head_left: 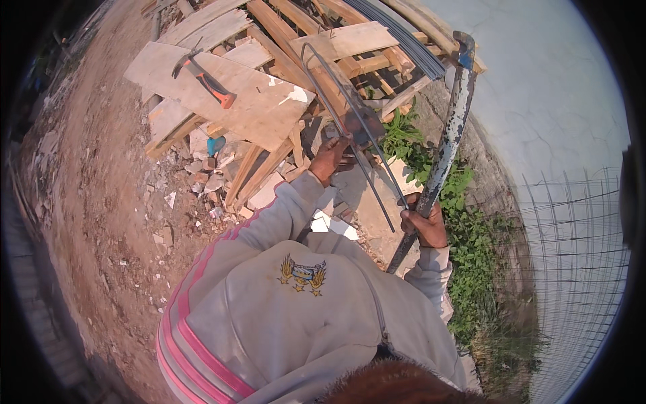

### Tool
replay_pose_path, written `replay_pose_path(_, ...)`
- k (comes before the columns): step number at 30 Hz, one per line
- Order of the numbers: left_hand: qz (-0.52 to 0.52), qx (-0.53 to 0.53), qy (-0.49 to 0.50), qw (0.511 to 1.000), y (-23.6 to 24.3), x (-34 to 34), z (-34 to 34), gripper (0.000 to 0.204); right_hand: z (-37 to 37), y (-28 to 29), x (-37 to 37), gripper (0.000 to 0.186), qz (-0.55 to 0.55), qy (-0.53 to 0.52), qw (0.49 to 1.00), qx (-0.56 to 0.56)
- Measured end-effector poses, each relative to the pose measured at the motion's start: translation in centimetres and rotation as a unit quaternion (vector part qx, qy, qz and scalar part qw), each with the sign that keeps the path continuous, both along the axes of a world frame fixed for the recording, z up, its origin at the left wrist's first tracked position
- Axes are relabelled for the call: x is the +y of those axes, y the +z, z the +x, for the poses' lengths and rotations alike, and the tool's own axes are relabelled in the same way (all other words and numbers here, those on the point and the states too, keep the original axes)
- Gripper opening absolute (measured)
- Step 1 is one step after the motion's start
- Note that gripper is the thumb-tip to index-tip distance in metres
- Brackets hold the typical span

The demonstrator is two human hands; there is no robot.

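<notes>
My left hand point(330, 160) is closed around one leg of a thin steel rod point(379, 202) bent into a long narrow U. Its rounded end points away from me, and its two legs run back toward my right hand. My right hand point(427, 223) grips a long metal bar point(452, 128) with worn white paint and a hooked head at its far end. One leg's tip meets the right thumb and fingers; whether they pinch it too, I cannot tell. Beneath the rod, just past my left hand, sits a dark brown block point(362, 128).
A hammer point(210, 82) with red and black grip lies on a plywood sheet point(266, 111) over piled timber point(282, 34). Grey rods point(404, 37) lie at the back. Rubble point(202, 178) covers ground at left; green weeds point(461, 236), wire mesh point(572, 256) and a pale wall point(538, 101) stand right.
</notes>
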State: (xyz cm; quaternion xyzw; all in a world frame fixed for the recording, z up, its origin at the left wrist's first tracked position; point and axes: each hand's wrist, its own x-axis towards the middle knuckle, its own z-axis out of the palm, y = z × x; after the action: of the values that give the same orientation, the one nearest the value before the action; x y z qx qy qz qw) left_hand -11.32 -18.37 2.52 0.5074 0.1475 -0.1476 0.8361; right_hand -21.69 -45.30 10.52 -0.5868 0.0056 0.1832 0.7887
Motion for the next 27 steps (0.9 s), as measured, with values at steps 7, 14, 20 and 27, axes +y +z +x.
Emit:
replay_pose_path(7, -0.164, -0.115, 0.119, 0.972, 4.7, -6.5, -1.3, 0.020, -2.6, -0.2, -1.9, 0.021, -0.029, 0.018, 0.998, -0.044)
replay_pose_path(14, -0.002, -0.242, 0.098, 0.965, 9.1, -12.6, 1.5, 0.022, 0.0, 3.7, -2.5, 0.022, -0.128, 0.023, 0.981, -0.145)
replay_pose_path(20, 0.292, -0.452, 0.236, 0.809, 7.5, -15.0, 4.4, 0.023, 0.8, 6.0, -2.2, 0.016, -0.162, -0.008, 0.960, -0.229)
replay_pose_path(27, 0.402, -0.435, 0.212, 0.777, 11.9, -12.3, 5.4, 0.023, -0.7, 6.6, -2.0, 0.016, -0.055, -0.050, 0.978, -0.195)
